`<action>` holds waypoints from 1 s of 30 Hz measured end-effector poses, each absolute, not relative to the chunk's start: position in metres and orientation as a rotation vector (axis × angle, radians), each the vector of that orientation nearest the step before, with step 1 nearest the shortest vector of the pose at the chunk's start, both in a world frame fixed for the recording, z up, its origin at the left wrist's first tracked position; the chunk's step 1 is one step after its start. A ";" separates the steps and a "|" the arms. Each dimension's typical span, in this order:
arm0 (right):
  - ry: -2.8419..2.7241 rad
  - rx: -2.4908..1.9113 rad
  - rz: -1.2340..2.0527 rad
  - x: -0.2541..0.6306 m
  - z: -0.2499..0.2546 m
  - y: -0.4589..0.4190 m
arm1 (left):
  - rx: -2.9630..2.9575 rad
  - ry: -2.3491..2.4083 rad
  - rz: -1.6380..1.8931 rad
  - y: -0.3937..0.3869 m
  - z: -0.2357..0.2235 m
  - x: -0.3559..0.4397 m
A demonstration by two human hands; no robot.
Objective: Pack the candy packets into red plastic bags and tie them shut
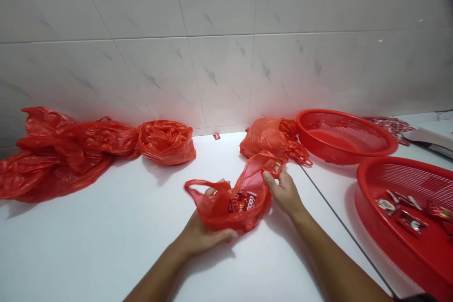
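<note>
A red plastic bag point(215, 214) with loop handles stands on the white table between my hands, its mouth open upward. Several small red wrapped packets point(244, 201) show inside it. My left hand point(201, 233) is wrapped round the bag's left side, thumb at the front, with its other fingers partly hidden behind the plastic. At the right, my right hand point(282, 188) pinches the bag's rim near a handle. Just behind it sits another filled red bag point(267, 134).
Crumpled red bags point(71, 151) and a rounded red bag point(166, 141) lie along the tiled wall at left. One small red packet point(216, 136) is by the wall. A red basket point(339, 137) stands behind a nearer basket point(375, 226) holding wrapped packets.
</note>
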State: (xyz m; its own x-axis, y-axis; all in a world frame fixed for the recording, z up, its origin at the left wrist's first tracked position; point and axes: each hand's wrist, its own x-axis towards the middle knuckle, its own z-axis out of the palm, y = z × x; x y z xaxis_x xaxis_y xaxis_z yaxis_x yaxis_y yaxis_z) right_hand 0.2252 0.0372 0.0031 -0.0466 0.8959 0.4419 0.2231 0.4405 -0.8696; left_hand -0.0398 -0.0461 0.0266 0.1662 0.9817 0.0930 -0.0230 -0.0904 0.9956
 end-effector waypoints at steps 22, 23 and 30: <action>-1.323 -0.676 1.168 0.215 0.022 0.051 | 0.940 1.148 1.389 -0.017 0.038 -0.003; -1.377 -0.640 1.174 0.221 0.018 0.053 | 0.929 1.158 1.399 -0.017 0.036 -0.003; -1.674 -0.440 1.422 0.224 0.016 0.056 | 0.916 1.211 1.329 -0.016 0.023 -0.002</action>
